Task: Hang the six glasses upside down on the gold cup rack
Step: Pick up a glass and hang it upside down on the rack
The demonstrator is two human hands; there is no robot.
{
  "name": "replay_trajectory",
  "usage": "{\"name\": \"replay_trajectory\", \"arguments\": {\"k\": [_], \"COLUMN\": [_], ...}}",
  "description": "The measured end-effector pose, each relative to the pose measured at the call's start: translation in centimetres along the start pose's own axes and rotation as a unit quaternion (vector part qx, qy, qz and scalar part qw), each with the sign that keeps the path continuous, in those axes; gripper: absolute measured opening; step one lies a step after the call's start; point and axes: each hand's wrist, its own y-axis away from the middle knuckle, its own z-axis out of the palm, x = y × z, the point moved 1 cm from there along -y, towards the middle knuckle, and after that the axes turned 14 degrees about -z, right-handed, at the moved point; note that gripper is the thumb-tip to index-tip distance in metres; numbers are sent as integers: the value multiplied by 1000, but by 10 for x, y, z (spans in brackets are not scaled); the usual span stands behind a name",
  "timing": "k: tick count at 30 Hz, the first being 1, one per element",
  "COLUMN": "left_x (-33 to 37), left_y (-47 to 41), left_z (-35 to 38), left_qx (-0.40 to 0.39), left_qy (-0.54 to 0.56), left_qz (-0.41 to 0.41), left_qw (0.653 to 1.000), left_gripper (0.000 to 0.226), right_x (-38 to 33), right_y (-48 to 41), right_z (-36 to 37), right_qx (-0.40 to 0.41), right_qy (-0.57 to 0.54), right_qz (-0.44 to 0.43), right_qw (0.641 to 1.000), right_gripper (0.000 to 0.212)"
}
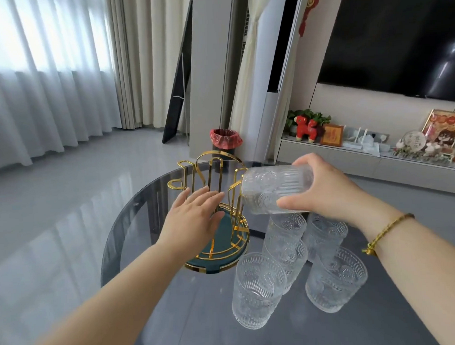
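The gold cup rack (211, 170) stands on a round teal base (224, 260) near the far side of the glass table; none of its prongs carries a glass. My right hand (322, 184) grips an embossed clear glass (276, 188) lying sideways, its mouth turned left and touching a right-hand prong. My left hand (197, 212) is flat with fingers spread, against the front of the rack. Several more clear glasses stand upright to the right of the rack; the nearest ones are a glass (256, 290) at the front and a glass (336, 279) beside it.
The round dark glass table (145, 219) ends close behind the rack. Beyond it on the floor is a bin with a red bag (225, 140). At the far right a low shelf (349, 152) holds ornaments under a wall television (397, 37).
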Motion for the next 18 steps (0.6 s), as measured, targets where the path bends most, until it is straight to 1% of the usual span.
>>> {"name": "replay_trajectory", "arguments": {"k": [4,7,9,11,13,16,18], "left_x": [-2,-2,-2,-3,-4,-4,-4], "left_y": [8,13,14,14,13,11,10], "left_z": [-5,-7,-7,-6,-4,-2,0], "left_qx": [31,51,48,44,46,50,51], "left_qy": [18,14,17,29,42,61,70], "left_qz": [2,-13,-15,-19,-21,-31,-36], "left_qw": [999,999,999,998,998,996,996], "left_gripper": [34,39,48,51,50,39,37], "right_x": [-9,-11,-11,-10,-8,-7,-8], "right_y": [-26,-37,-42,-46,-49,-51,-50], "right_z": [1,7,16,26,36,50,58], "right_qx": [-67,-95,-98,-100,-109,-129,-141], "right_qy": [41,52,56,57,52,39,42], "right_qz": [-17,-14,-11,-5,5,23,30], "right_qw": [997,994,994,993,993,991,989], "right_gripper": [80,88,92,93,94,94,89]}}
